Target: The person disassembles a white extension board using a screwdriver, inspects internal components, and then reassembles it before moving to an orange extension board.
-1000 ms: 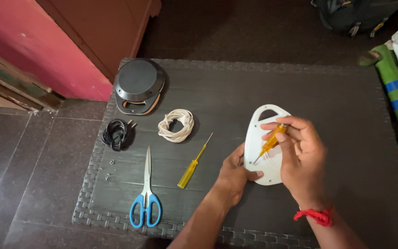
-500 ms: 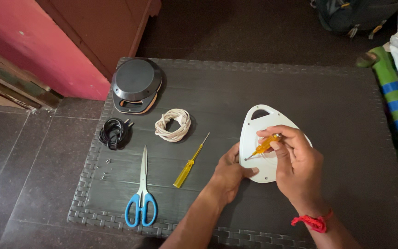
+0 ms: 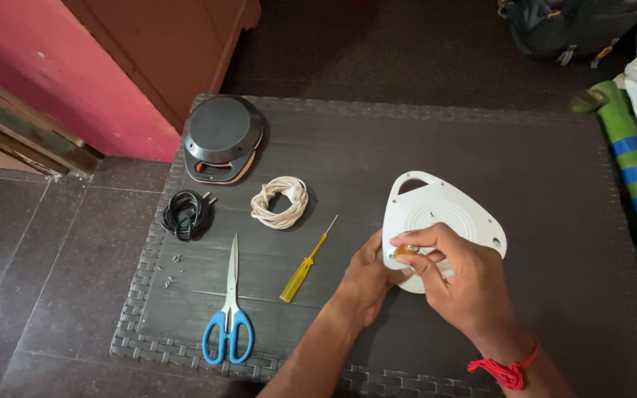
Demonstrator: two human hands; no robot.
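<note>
Right hand (image 3: 460, 284) grips an orange screwdriver (image 3: 407, 250) on the white cover (image 3: 444, 214); left hand (image 3: 366, 276) clasps its seven-o'clock edge; loose screws (image 3: 171, 269) already out.

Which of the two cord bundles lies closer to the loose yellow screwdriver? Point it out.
The white cord coil: it sits just above the tip of the yellow screwdriver. The black cable bundle, with a plug, lies farther left, beyond the blue-handled scissors.
</note>
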